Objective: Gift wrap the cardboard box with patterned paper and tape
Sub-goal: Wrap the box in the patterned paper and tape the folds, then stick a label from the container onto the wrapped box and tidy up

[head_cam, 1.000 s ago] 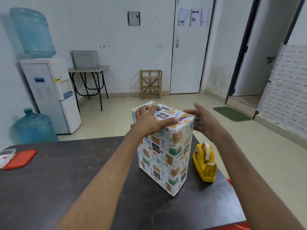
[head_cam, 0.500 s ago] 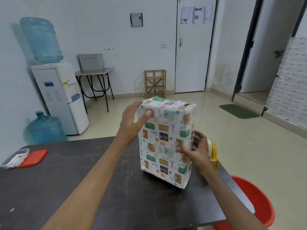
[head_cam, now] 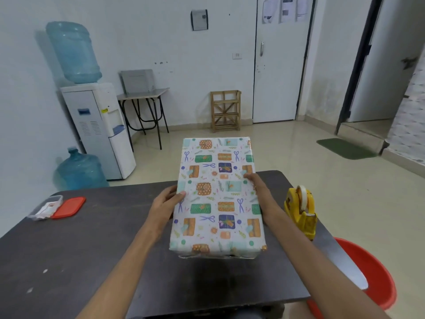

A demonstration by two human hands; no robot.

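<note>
A yellow tape dispenser (head_cam: pixel 301 212) stands just beside the right grip (head_cam: pixel 259 192). A red lid (head_cam: pixel 69 207) and a clear container (head_cam: pixel 44 207) lie far left on the dark surface (head_cam: pixel 80 249). The left grip (head_cam: pixel 164 204) and the right grip clasp the wrapped box (head_cam: pixel 218 194) by its long sides over the surface, thumbs on its patterned face. The print on the door papers (head_cam: pixel 285 9) is too small to read.

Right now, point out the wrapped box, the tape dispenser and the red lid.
wrapped box (head_cam: pixel 217 196): head view, middle of its patterned top face.
tape dispenser (head_cam: pixel 307 224): head view, yellow body.
red lid (head_cam: pixel 69 207): head view, its centre.
</note>
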